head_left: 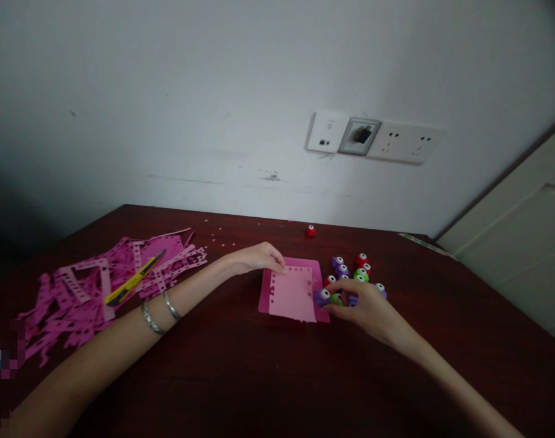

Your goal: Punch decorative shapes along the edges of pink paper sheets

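Note:
A light pink sheet of paper point(292, 298) with small punched holes along its top, left and right edges lies over a darker pink sheet point(263, 298). My left hand point(261, 258) pinches the light sheet near its upper left corner. Between the thumb and fingers of my right hand point(364, 304) is a purple craft punch point(322, 297), at the light sheet's right edge. A green punch point(336, 299) sits just beside it, partly hidden by my fingers. Several more punches in purple, red and green, such as a red punch point(361, 260), stand behind my right hand.
On the left lies a heap of punched pink paper strips point(72, 298) with a yellow and black utility knife point(136, 278) on top. A lone red punch point(311, 231) stands near the back edge of the dark wooden table point(213, 377). Wall sockets point(405, 143) are above.

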Demonstrator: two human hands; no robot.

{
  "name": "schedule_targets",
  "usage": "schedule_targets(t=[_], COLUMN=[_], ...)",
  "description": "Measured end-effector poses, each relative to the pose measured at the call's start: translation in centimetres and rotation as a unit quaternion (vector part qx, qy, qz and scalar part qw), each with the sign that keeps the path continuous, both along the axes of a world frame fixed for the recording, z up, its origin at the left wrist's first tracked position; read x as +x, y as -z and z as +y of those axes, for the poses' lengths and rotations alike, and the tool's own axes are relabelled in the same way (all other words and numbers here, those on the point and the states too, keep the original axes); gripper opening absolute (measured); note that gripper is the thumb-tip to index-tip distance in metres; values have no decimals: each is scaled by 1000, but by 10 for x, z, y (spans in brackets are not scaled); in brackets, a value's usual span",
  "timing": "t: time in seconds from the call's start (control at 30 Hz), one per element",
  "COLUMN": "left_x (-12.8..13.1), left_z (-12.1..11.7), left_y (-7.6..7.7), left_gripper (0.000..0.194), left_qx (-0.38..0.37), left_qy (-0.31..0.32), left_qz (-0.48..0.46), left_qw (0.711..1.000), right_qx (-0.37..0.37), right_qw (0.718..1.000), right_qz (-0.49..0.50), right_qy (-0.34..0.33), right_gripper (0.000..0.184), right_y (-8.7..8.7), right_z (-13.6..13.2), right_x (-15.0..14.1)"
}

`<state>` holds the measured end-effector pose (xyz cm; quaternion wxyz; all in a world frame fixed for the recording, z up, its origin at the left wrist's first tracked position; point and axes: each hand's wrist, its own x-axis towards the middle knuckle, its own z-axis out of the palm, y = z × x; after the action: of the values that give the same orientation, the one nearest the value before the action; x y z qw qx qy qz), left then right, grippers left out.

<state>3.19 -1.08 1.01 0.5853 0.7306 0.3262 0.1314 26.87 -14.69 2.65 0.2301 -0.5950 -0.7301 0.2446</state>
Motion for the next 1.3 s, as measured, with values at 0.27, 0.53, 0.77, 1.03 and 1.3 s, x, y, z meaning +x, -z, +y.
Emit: schedule_targets(t=[0.27, 0.53, 0.77, 1.03, 1.3], left_x=[0, 1, 2, 2, 3], left_z=[1, 0, 0, -3, -3], left_y=[2, 2, 3, 1, 2], left_gripper=[15, 14, 15, 12, 11], left_qx=[-17, -25, -17, -31, -42], left_qy=[-2, -11, -19, -20, -11], left_qz=[-6, -4, -5, -7, -10], left_qw=[1000, 1000, 1000, 999, 999], right_qx=[-2, 8, 17, 17, 21], right_qw=[1000, 1000, 999, 999, 999], right_qz=[-4, -8, -7, -1, -6], right_qy=[-10, -23, -28, -28, -30], right_gripper=[18, 18, 18, 19, 19], right_y=[2, 2, 4, 4, 4], right_z=[0, -1, -2, -3, -2], right_x=[-1, -3, -5, -4, -3])
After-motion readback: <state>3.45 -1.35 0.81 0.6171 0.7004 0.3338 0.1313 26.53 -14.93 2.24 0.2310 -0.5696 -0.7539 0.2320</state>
